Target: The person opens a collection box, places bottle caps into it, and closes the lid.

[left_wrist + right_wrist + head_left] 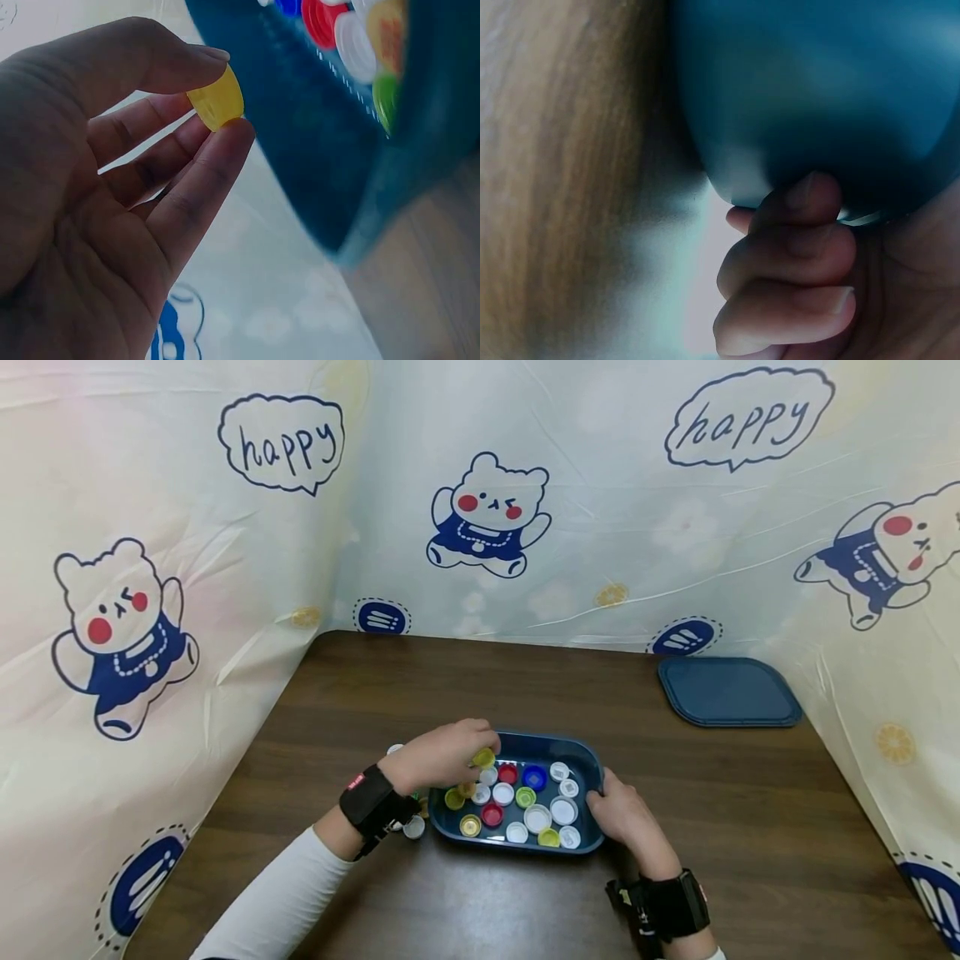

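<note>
Between thumb and index finger, my left hand [438,757] pinches a yellow bottle cap [217,97] above the left end of a dark blue tray [487,843]. White, red, yellow, green and blue bottle caps lie spread over the tray's floor, among them a blue cap [535,777] and a red cap [492,814]. At the tray's right end, my right hand [626,814] grips the rim; in the right wrist view its fingers [787,255] are curled by the tray's outer wall [802,97].
Just left of the tray, a few more caps, including a white one [413,827], lie on the brown wooden table [465,910], partly hidden by the left wrist. A flat blue lid or tray [729,692] lies at the back right. A printed curtain [600,527] closes off the back and sides.
</note>
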Tool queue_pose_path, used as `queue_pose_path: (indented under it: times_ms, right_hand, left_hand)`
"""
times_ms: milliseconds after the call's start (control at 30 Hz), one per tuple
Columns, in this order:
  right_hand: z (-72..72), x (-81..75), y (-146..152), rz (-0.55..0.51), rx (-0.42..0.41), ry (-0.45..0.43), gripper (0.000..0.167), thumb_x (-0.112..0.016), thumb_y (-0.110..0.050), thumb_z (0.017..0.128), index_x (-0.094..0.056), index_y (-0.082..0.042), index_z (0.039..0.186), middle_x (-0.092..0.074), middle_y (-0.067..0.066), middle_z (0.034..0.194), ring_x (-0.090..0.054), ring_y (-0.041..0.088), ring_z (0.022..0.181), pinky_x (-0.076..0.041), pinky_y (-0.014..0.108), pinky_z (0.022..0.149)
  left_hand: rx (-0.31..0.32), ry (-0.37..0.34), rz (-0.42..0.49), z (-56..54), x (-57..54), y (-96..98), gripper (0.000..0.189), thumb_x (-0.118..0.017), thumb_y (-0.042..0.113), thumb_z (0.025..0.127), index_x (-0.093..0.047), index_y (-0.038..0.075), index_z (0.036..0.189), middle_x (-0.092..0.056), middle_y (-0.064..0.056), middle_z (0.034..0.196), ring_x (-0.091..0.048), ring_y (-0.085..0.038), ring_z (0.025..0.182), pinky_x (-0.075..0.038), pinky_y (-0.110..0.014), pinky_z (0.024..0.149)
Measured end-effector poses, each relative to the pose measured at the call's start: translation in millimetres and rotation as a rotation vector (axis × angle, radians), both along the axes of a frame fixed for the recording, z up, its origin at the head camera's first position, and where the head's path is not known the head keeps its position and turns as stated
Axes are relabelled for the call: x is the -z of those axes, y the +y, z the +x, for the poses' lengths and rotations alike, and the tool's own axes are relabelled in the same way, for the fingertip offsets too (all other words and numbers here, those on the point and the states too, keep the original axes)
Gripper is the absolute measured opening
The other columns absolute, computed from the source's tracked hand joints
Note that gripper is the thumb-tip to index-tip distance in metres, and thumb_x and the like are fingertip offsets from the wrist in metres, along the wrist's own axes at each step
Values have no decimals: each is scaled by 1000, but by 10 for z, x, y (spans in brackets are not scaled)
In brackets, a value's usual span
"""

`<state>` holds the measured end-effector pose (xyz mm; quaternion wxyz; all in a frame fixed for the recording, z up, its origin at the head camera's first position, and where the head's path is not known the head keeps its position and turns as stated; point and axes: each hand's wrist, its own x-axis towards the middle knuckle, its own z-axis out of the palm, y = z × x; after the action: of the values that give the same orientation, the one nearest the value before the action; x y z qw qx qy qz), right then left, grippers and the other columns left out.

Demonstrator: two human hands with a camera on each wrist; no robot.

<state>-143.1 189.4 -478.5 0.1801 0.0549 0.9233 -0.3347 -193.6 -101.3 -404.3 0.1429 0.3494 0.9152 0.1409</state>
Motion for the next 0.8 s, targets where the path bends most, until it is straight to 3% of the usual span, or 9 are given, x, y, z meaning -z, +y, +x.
queue_pose_path:
  times_ms: [333, 800]
  right_hand:
    - [-5, 8, 7, -2, -2, 5, 48, -47, -16, 101, -42, 0, 145, -61, 26, 125, -63, 27, 90, -51, 39, 71]
    - [-1, -6, 7, -6, 1, 7, 46, -47, -16, 101, -43, -1, 144, -61, 25, 125, -63, 27, 89, -51, 38, 69]
  left_hand:
    - [112, -14, -107, -63, 142, 310, 33, -76, 20, 91, -69, 15, 123, -61, 0, 115, -57, -12, 98, -54, -30, 91]
    - [179, -46, -177, -100, 186, 537, 36, -78, 14, 89, -69, 13, 124, -61, 1, 111, -55, -11, 94, -52, -25, 86]
